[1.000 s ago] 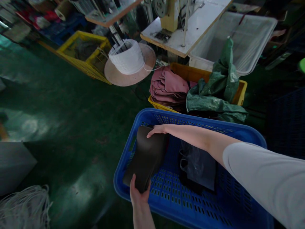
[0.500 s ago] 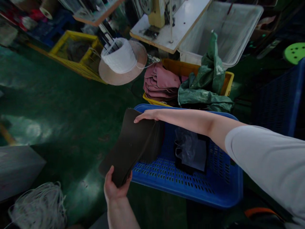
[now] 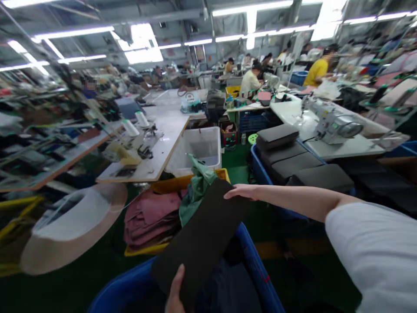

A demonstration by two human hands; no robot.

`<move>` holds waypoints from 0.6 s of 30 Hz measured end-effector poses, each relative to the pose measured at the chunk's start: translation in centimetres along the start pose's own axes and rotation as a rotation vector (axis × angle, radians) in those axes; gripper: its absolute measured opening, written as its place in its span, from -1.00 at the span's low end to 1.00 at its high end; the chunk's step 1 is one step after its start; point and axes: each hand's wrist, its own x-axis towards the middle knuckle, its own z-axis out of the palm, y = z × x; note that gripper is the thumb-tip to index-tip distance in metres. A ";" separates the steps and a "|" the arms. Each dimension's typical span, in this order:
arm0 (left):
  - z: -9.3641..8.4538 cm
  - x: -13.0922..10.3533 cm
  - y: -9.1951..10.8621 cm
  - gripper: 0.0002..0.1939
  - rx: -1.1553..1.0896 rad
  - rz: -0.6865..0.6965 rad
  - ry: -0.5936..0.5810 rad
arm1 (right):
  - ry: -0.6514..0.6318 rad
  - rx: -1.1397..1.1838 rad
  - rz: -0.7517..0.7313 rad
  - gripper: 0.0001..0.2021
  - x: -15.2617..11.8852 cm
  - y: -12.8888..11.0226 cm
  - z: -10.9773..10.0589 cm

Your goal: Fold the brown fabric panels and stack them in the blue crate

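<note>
Right hand [image 3: 241, 191] is pinching the far end of the dark sheets [image 3: 205, 234], and the left hand [image 3: 176, 291] has the near end, though its grip is partly cut off by the bottom edge. Sheets are up over the blue basket [image 3: 256, 265], tilted, their far end past its rim. Half a second ago they were hanging off the basket's left side, and a second ago they were down inside it. View's tipped way up too: it was mostly floor and baskets, now you get the whole room. Just beyond, same yellow crate [image 3: 224, 174] with the pink pieces [image 3: 154, 213] and green bag [image 3: 195, 174], white bin [image 3: 203, 148] behind. Off to the right, a second blue basket [image 3: 259, 163], just an edge earlier, now shows its dark padded pieces [image 3: 296, 167], near a sewing machine [image 3: 335, 121]. Further back, people sit working at tables.
</note>
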 end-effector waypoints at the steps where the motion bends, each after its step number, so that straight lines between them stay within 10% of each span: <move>1: 5.1 0.4 0.5 -0.58 -0.043 -0.039 -0.059 | 0.048 0.024 -0.015 -0.60 -2.3 0.0 -4.4; 7: 36.7 3.6 -0.2 -0.49 -0.231 -0.181 -0.336 | 0.371 0.162 -0.078 -0.67 -13.4 0.5 -30.9; 11: 54.6 5.9 -2.3 -0.53 -0.208 -0.225 -0.495 | 0.527 0.244 -0.059 -0.70 -17.5 1.2 -45.3; 14: 64.5 7.9 -3.9 -0.56 -0.197 -0.268 -0.587 | 0.609 0.283 -0.059 -0.72 -18.4 1.5 -53.3; 18: 72.2 10.8 -5.6 -0.56 -0.180 -0.314 -0.634 | 0.662 0.316 -0.063 -0.72 -17.2 2.2 -60.7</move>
